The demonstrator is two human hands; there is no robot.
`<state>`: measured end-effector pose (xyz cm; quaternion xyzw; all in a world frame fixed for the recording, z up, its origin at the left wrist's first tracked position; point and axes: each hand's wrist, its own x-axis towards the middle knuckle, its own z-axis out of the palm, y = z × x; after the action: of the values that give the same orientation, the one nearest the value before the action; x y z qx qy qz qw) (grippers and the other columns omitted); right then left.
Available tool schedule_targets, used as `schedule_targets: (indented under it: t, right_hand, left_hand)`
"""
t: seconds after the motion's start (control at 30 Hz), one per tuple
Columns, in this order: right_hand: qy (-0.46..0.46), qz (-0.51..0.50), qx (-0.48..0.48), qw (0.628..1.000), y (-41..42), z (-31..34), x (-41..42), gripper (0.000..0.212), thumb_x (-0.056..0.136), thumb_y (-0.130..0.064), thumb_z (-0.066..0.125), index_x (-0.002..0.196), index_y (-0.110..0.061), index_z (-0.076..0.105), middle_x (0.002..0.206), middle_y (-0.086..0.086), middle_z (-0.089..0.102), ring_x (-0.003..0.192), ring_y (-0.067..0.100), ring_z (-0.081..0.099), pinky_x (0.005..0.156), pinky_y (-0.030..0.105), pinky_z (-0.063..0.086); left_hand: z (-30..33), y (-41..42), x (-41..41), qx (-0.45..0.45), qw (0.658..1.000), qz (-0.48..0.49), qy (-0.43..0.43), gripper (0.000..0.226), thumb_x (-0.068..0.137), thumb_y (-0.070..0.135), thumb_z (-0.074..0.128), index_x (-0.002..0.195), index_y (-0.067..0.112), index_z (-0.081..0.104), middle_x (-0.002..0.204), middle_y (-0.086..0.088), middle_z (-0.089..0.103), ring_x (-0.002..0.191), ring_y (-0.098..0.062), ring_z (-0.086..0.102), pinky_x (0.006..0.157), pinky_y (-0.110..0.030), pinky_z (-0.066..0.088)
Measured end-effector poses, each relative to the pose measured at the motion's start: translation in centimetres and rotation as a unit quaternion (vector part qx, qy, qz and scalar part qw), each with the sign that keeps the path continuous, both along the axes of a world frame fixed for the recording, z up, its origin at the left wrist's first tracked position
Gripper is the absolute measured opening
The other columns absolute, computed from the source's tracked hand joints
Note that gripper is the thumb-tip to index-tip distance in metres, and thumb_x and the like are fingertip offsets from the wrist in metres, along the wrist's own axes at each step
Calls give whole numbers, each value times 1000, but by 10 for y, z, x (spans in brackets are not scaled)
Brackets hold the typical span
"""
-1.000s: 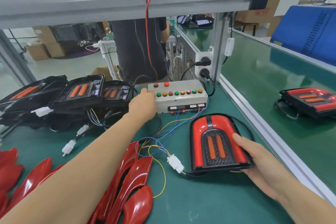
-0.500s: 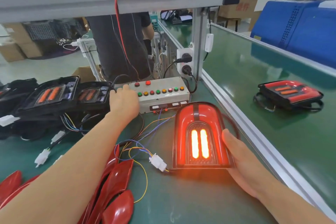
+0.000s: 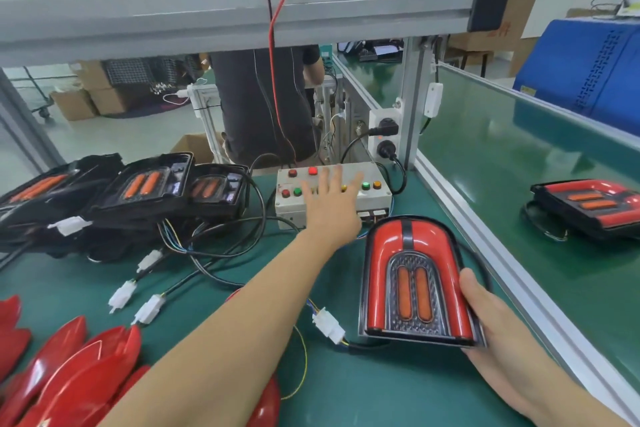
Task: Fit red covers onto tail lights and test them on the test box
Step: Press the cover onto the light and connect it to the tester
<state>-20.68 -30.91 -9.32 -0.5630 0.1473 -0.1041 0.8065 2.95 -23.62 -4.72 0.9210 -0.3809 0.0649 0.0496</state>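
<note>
While your right hand [image 3: 498, 333] grips the covered tail light [image 3: 414, 282] | left hand [image 3: 330, 201], fingers spread, empty, over test box [image 3: 332, 196] | press one button squarely, watch lamp.

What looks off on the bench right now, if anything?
Nothing damaged or spilled. Only untidiness: loose cables tangle between the uncovered tail lights and test box. Covered tail light sits unlit in the right hand.

Left hand [image 3: 330, 199] spread flat over test box [image 3: 332, 196] buttons, right hand [image 3: 498, 329] gripping unlit tail light [image 3: 414, 282] near worktop's right edge, red covers [image 3: 69, 367] front-left
</note>
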Motion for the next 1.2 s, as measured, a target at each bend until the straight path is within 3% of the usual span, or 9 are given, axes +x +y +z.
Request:
schedule_targets:
  t: [0.17, 0.37, 0.8, 0.93, 1.03, 1.2]
  right_hand:
    - [-9, 2, 12, 1000, 0, 1, 0, 52, 90, -51, 41, 124, -19, 65, 124, 12, 66, 114, 27, 64, 81, 27, 56]
    - [-3, 6, 14, 1000, 0, 3, 0, 58, 89, -53, 42, 128, -14, 61, 123, 14, 67, 112, 29, 65, 79, 27, 57]
    - [-28, -30, 32, 999, 5, 10, -1, 56, 88, -54, 46, 129, -19, 61, 127, 11, 65, 116, 27, 63, 81, 27, 56]
    - [-48, -32, 61, 996, 6, 11, -1, 58, 85, -57, 61, 130, -20, 60, 131, 11, 62, 120, 30, 60, 85, 33, 55]
    - [-52, -20, 104, 993, 5, 9, -1, 71, 70, -59, 76, 130, -24, 60, 131, 11, 62, 119, 28, 60, 83, 33, 56]
    - [-45, -20, 105, 993, 6, 9, -1, 67, 71, -61, 74, 127, -27, 61, 130, 8, 63, 119, 26, 61, 84, 33, 56]
  left_hand:
    - [-1, -22, -7, -7, 994, 28, 106, 78, 86, 16, 48, 150, 33, 7, 159, -10, -8, 145, -34, -12, 110, -61, -12]
    - [-2, -13, -8, -31, 988, 91, 122, 82, 82, 21, 52, 148, 40, 7, 158, -10, -14, 142, -41, -18, 105, -67, -13]
    - [15, -17, -12, 21, 981, 92, 168, 78, 85, 17, 50, 146, 47, 11, 158, -6, -14, 140, -49, -14, 103, -75, -2]
    - [13, -18, -9, 23, 978, 91, 185, 71, 91, 22, 50, 144, 51, 12, 158, -4, -14, 140, -47, -16, 102, -76, 3]
    - [6, -17, -9, 14, 979, 95, 177, 72, 95, 13, 49, 143, 52, 12, 158, -4, -15, 140, -45, -19, 101, -76, 6]
    - [5, -17, -12, 10, 981, 105, 163, 83, 93, -4, 39, 143, 55, 10, 158, -3, -16, 140, -42, -20, 100, -77, 7]
